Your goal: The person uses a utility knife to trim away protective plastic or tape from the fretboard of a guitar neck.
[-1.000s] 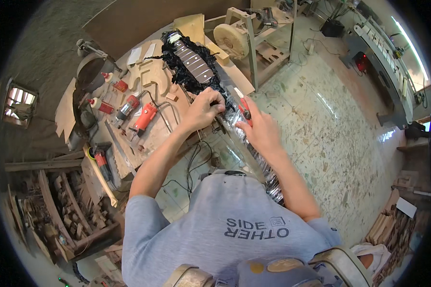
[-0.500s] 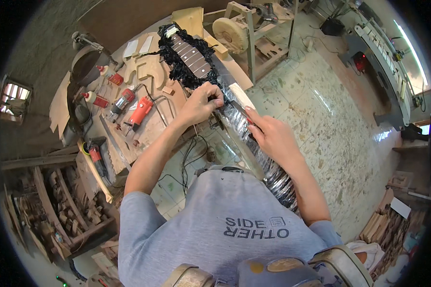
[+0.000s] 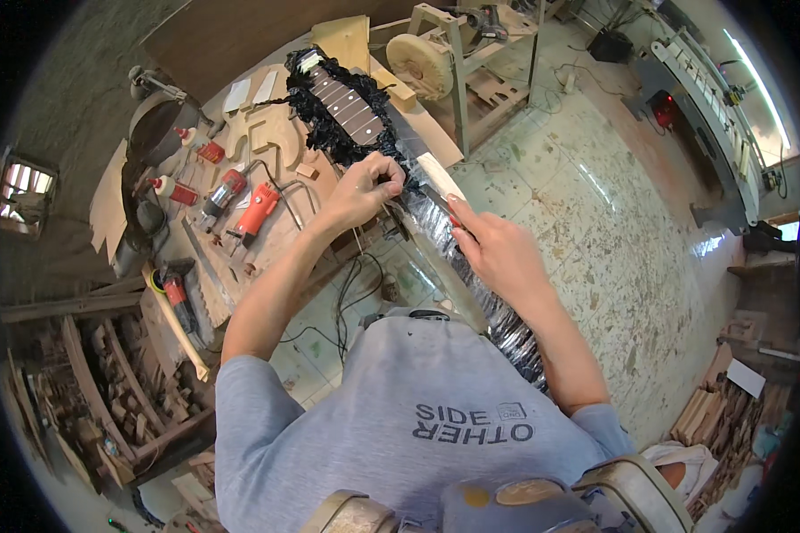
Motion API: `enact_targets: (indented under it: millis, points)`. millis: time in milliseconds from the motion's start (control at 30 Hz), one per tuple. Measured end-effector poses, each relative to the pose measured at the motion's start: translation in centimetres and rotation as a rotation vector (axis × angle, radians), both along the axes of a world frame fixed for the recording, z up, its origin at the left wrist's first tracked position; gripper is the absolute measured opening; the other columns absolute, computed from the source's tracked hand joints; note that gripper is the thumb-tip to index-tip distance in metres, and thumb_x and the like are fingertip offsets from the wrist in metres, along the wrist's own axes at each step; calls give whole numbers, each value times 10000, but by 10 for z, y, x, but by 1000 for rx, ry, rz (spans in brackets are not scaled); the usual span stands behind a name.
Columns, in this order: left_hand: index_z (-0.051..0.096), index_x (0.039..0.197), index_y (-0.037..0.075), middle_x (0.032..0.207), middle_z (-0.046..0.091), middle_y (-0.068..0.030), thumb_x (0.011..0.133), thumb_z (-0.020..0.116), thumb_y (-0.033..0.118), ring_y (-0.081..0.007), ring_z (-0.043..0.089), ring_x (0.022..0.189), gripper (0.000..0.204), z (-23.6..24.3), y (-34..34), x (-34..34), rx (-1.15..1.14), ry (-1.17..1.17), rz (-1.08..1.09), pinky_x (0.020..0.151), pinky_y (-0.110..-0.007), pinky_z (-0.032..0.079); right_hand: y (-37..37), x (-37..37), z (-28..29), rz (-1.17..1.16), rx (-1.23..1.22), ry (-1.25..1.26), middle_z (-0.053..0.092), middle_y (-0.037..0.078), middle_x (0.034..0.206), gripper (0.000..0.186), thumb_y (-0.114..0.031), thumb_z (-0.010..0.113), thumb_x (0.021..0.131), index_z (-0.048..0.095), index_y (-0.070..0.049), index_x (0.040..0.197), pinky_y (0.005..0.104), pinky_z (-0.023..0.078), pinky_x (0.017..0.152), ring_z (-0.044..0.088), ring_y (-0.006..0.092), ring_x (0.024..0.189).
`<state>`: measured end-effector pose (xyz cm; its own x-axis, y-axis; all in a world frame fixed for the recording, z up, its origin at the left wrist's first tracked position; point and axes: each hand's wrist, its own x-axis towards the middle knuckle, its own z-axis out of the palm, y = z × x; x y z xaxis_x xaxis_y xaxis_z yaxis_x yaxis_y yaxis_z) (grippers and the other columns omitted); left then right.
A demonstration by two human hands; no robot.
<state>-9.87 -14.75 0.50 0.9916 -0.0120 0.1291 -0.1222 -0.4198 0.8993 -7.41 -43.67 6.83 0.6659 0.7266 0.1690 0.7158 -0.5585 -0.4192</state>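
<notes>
From my remote view, the hands are apart. Right hand: closed round a red-handled tool, its flat blade angled toward the left hand. Left: fingers curled, thumb and forefinger near each other; I cannot tell what they pinch. Fretboard: just beyond the left hand, ringed by crumpled black wrapping. Red power tool lies left of that hand.

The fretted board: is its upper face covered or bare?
Mostly bare: the fretted board shows its pale dots plainly, with black plastic bunched around its edges.
</notes>
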Motion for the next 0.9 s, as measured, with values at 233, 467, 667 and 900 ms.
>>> enact_targets:
  millis: [233, 467, 667, 900]
  points:
    - [623, 933, 28, 956, 634, -74, 914, 712, 58, -235, 596, 977, 95, -5, 7, -1, -53, -32, -22, 911, -364, 465, -29, -3, 4, -12, 47, 76, 728, 134, 901, 430, -270, 689, 1008, 672, -151, 1421, 471, 570, 684, 720, 383, 796]
    - [765, 1066, 105, 1047, 692, -85, 775, 892, 270, -304, 625, 1052, 358, 42, -22, -6, 611, -341, -83, 894, -403, 508, -17, 2, 1, -151, 264, 61, 775, 158, 1072, 467, -259, 722, 991, 658, -129, 1435, 469, 577, 731, 745, 374, 880]
    - [781, 907, 82, 1045, 685, -68, 778, 863, 156, -288, 623, 1049, 169, 29, -33, -5, 640, -256, -18, 909, -401, 513, -7, 1, -1, -92, 176, 81, 773, 146, 1040, 441, -295, 686, 1013, 649, -166, 1433, 476, 583, 737, 740, 380, 870]
    - [775, 861, 68, 1035, 682, -53, 759, 837, 23, -264, 641, 1032, 128, 15, -40, -9, 354, -263, 151, 870, -367, 515, -3, -5, 0, -26, 17, 53, 747, 129, 953, 424, -277, 680, 1008, 657, -178, 1420, 480, 578, 694, 731, 370, 820]
